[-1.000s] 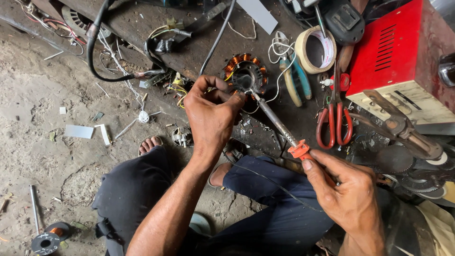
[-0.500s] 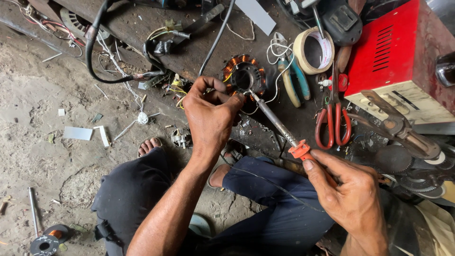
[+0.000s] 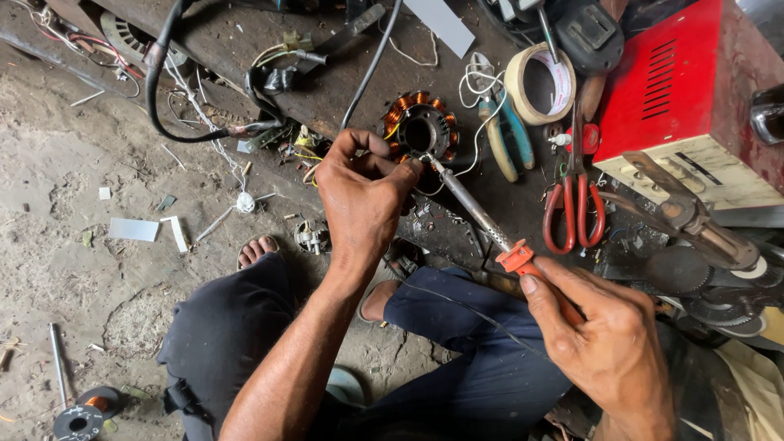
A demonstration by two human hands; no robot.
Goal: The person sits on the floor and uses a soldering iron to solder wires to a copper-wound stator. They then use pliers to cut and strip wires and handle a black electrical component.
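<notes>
— What do we record for the hands?

— We note the right hand (image 3: 608, 343) closed around the orange-collared handle of a soldering iron (image 3: 474, 214), whose metal shaft runs up and left. The left hand (image 3: 363, 192) is pinched shut, thumb against fingertips, at the rim of the stator (image 3: 419, 126). Whether it grips a wire there, we cannot tell; the fingers hide it.

— And where does the stator sit?

— We find it lying flat on the dark bench (image 3: 327, 90), a ring of copper windings with the iron's tip touching its lower right edge, just beside the left fingertips.

— Surroundings?

— To the right we log blue-handled pliers (image 3: 506, 135), then a roll of tape (image 3: 539, 82), then red-handled scissors (image 3: 574, 204). A red metal box (image 3: 686, 82) stands at the far right. A black cable (image 3: 159, 90) loops over the bench's left end. On the dirt floor (image 3: 73, 180) we see loose scraps and a sandalled foot (image 3: 257, 249).
</notes>
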